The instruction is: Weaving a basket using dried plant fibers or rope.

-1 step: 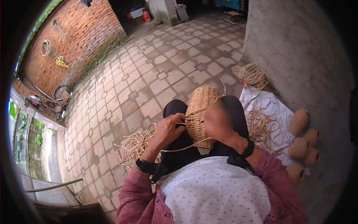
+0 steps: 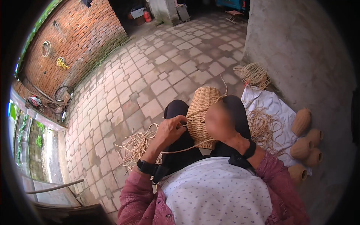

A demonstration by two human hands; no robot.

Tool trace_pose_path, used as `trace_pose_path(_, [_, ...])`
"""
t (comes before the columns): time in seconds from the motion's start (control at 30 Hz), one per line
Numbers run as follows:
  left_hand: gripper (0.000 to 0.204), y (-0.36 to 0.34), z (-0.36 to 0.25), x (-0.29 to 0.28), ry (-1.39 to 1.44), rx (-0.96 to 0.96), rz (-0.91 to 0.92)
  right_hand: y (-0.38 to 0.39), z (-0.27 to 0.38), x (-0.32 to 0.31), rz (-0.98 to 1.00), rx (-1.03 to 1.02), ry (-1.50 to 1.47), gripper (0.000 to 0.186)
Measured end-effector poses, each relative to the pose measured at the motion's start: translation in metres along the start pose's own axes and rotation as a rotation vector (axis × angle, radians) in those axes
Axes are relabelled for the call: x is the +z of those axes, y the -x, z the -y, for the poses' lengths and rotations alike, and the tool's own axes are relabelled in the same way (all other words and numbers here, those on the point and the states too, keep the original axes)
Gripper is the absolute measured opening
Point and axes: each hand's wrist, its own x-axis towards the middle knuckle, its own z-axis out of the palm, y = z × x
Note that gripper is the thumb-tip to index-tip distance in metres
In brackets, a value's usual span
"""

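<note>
tan basket (image 2: 200,100) is resting mid-frame; left hand (image 2: 170,131) is half-curling its fingers, right hand (image 2: 220,123) is appearing blurred, fingers unreadable; both holds unclear.

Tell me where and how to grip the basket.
Probably grip the far end of the basket, coming from beyond the knees: it is rounded and uncovered, while the right hand covers the right side and the left hand flanks the left.

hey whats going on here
A seated person has a woven basket in their lap. The blurred right hand covers its right side; the left hand is at its left side, grip unclear. A cord runs left from the basket's near end. Loose cords lie on both sides; tan vessels rest by a white cloth.
</note>
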Motion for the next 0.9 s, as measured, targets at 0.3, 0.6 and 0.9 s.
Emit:
trace_pose_path(0.3, [0.022, -0.006, -0.007, -0.018, 0.171, -0.226, -0.121, -0.007, -0.009, -0.005, -0.101, 0.261, -0.459, 0.014])
trace_pose_path(0.6, [0.018, -0.031, -0.044, -0.011, 0.577, -0.296, -0.123, 0.006, -0.005, -0.018, -0.081, 0.032, 0.032, 0.018])
trace_pose_path(0.9, [0.038, -0.044, -0.118, 0.016, 1.005, -0.215, 0.122, -0.008, 0.016, -0.077, -0.277, 0.027, -0.422, 0.008])
